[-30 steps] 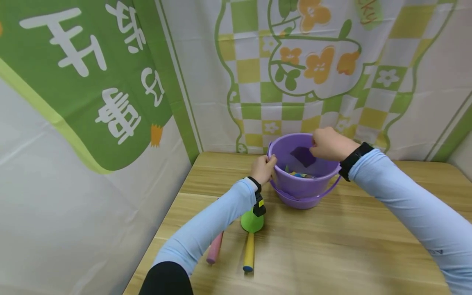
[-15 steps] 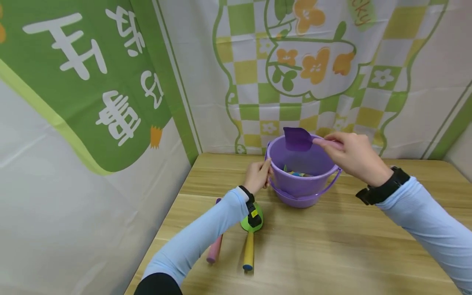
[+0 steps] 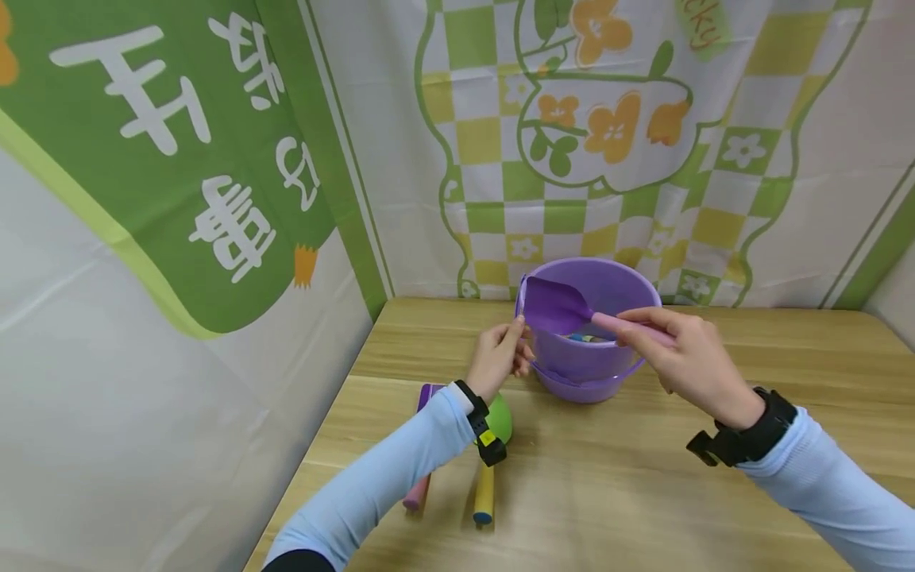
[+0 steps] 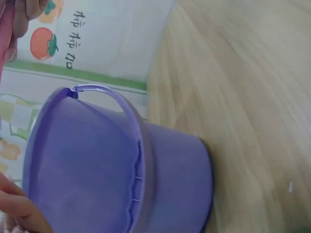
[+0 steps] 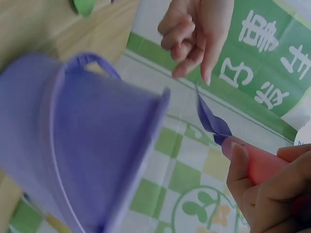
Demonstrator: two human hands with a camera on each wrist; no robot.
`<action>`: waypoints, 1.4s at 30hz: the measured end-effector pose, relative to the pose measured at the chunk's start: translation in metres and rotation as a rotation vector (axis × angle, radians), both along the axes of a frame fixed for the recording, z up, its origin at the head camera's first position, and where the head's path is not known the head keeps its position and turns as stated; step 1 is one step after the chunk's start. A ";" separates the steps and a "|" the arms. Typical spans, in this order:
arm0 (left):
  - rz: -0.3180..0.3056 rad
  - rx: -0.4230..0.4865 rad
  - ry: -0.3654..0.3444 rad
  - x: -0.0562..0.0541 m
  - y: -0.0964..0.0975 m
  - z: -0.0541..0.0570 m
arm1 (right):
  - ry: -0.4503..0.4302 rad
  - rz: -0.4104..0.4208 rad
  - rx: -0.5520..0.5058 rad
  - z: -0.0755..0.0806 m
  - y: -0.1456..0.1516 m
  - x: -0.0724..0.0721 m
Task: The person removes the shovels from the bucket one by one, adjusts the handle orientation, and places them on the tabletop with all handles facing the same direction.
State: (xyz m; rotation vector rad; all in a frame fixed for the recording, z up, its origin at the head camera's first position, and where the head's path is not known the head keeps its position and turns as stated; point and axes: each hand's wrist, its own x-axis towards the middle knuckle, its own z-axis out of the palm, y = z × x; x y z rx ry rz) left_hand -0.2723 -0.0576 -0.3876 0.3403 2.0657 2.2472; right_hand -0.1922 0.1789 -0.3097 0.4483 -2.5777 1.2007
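A toy shovel with a flat purple blade point(image 3: 554, 306) and a pink handle point(image 3: 629, 327) hangs over the mouth of a purple bucket point(image 3: 579, 361). My right hand point(image 3: 688, 357) grips the handle between thumb and fingers. My left hand point(image 3: 495, 357) is at the blade's far edge, left of the bucket. In the right wrist view, the left hand's thumb and bent forefinger stand apart around the tip of the blade point(image 5: 210, 116), not closed on it. Small colourful pieces point(image 3: 586, 338) lie inside the bucket, partly hidden by the shovel.
On the wooden table point(image 3: 608, 477) lie a green scoop with a yellow handle point(image 3: 484, 494) and a purple tool with a pink handle point(image 3: 416, 494), both partly under the left forearm. A printed cloth point(image 3: 493, 143) hangs behind the bucket, another along the left side.
My right hand has lifted the shovel out of the bucket, then turned and lowered its blade leftward. My left hand has let go of the bucket rim and come to the blade's edge.
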 end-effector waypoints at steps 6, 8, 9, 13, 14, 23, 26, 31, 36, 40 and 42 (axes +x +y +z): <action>-0.006 0.090 -0.010 0.002 -0.007 -0.009 | -0.094 0.051 -0.100 -0.015 -0.006 0.007; -0.015 0.107 -0.006 0.002 -0.009 -0.011 | -0.111 0.057 -0.114 -0.020 -0.008 0.008; -0.017 0.114 -0.002 0.003 -0.010 -0.011 | -0.119 0.058 -0.117 -0.023 -0.008 0.009; -0.019 0.109 0.007 0.006 -0.017 -0.008 | -0.159 0.082 -0.143 -0.032 -0.012 0.011; -0.017 0.104 0.004 0.007 -0.019 -0.007 | -0.173 0.092 -0.153 -0.034 -0.013 0.012; -0.090 -0.077 0.003 0.006 -0.047 0.009 | -0.298 0.202 -0.144 -0.048 -0.027 0.024; -0.154 -0.156 0.022 0.005 -0.055 0.016 | -0.299 0.236 -0.095 -0.054 -0.031 0.027; -0.293 -0.366 0.099 0.007 -0.061 0.021 | -0.385 0.327 -0.068 -0.067 -0.039 0.035; -0.411 -0.540 0.124 0.010 -0.056 0.015 | -0.583 0.456 -0.170 -0.087 -0.049 0.043; -0.444 -0.636 0.115 0.009 -0.048 0.006 | -0.683 0.492 -0.231 -0.104 -0.053 0.046; -0.459 -0.676 0.099 0.008 -0.044 0.001 | -0.724 0.499 -0.269 -0.112 -0.054 0.046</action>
